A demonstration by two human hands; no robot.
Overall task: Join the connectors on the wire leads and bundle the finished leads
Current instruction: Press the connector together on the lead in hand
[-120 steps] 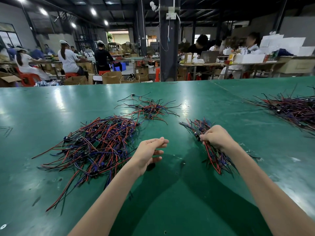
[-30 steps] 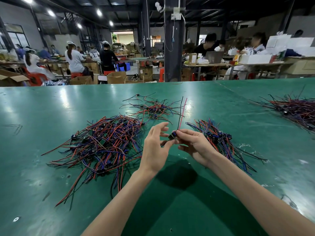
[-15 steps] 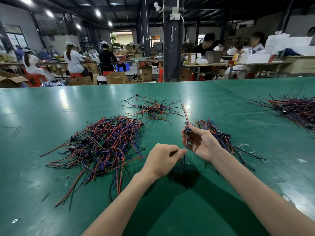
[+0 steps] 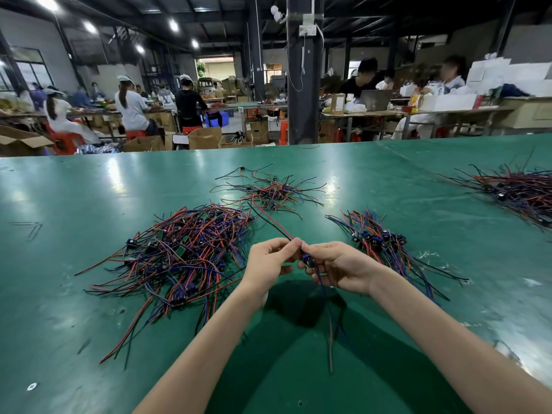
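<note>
— Both hands have come back together above the green counter (image 4: 89, 204) since half a second ago, when the left one had dropped low and away from the right.

— And the piles?

— Unmoved. Big tangled heap of red, blue and black leads (image 4: 185, 252) on the left, a small scatter (image 4: 268, 192) further back, the tidier sheaf with blue connectors (image 4: 376, 237) just beside the right wrist, another heap (image 4: 519, 189) far right.

— What are the hands doing?

— Left hand (image 4: 268, 261) has its fingertips pinched on a red-and-black lead (image 4: 268, 218) that runs up and away over the counter. Right hand (image 4: 340, 267) is closed round a small blue connector (image 4: 307, 259), with thin wires (image 4: 328, 318) hanging below it toward the counter.

— Mated yet?

— Can't tell; the fingers cover the joint. My guess is the two halves are being pressed home now, and once they seat this lead goes onto the sheaf at the right. Bundling looks far off, given the size of the left heap.
</note>
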